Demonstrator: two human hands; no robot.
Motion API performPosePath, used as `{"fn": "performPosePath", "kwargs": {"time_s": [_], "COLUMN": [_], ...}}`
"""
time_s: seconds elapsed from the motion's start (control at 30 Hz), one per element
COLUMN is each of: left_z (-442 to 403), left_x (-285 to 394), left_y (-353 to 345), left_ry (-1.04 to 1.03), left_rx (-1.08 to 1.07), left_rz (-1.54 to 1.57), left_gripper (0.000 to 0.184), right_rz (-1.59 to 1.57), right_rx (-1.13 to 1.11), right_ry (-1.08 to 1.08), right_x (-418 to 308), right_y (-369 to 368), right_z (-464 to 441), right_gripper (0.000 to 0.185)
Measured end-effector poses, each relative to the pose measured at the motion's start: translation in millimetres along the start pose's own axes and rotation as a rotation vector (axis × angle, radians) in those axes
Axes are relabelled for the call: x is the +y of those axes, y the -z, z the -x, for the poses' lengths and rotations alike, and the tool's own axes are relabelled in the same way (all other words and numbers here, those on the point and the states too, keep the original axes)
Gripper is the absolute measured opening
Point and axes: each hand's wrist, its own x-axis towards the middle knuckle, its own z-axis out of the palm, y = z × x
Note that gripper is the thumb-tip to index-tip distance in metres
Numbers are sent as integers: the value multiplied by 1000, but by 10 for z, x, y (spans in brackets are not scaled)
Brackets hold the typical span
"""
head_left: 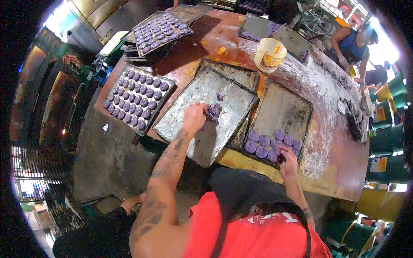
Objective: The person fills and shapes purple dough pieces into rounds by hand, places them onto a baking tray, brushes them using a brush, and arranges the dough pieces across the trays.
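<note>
At both hands [195, 117], purple dough [214, 112]

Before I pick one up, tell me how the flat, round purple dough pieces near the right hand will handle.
The dough pieces look soft, so they may dent when pinched. Being flat, they'd likely slide rather than roll. Crowded on the rectangular metal tray, neighbours might stick.
</note>
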Motion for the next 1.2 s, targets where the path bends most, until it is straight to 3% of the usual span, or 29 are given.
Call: {"fn": "performPosePath", "kwargs": {"time_s": [0.1, 0.2, 0.23, 0.33, 0.47, 0.53, 0.57, 0.67, 0.7, 0.8, 0.83, 0.93, 0.97, 1.07, 1.13, 1.2], "left_z": [-101, -297, -340, -496, -604, -565, -542, -490, -448, -415, -445, -495, -390, -312, -109, 197], "left_x": [-30, -24, 80, 243, 462, 427, 431, 356, 398, 573, 543, 466, 450, 760, 1221, 1645], "left_y": [112, 173, 240, -28, -9, -127, -197, -233, -202, -21, -28, -184, -213, -341, -268, -378], "left_ry": [-30, 308, 419, 360, 107, -32, -7, -167, -66, 182, 356, 318, 27, 189, 178, 182], "left_rx": [243, 290, 172, -76, -285, -394, -419, -359, -309, -170, -277, -194, 62, -13, -392, -654], "left_rz": [276, 955, 984, 1078, 149, -448, -490, -98, 213, 575, 655, 791, 177, 383, 427, 614], "left_gripper": [12, 10, 15, 23, 32, 32, 26, 23, 21, 20, 31, 32, 36, 32, 30, 27], "right_rz": [35, 106, 44, -31, 157, 78, 35, -72, -108, -175, -167, -127, -112, -29, -56, 87], "right_rx": [103, 146, 179, 169, 135, 109, 99, 175, 183, 189, 176, 89, 63, 42, -50, -89], "right_ry": [61, 196, 140, 47, 182, 110, 70, 19, -1, -37, -29, 7, 20, -101, -140, 39], "right_x": [75, 309, 342, 217, 151, 7, -47, -37, -42, 41, 109, 89, 57, -208, -371, -247], "right_y": [255, 577, 625, 511, 443, 343, 307, 335, 334, 374, 440, 433, 413, 132, -35, -125], "right_z": [47, -22, -47, -59, -199, -164, -127, -55, -5, 87, 38, -49, -48, -47, -84, -243], "right_gripper": [19, 18, 18, 17, 15, 16, 16, 16, 16, 16, 16, 18, 19, 23, 30, 34]}}
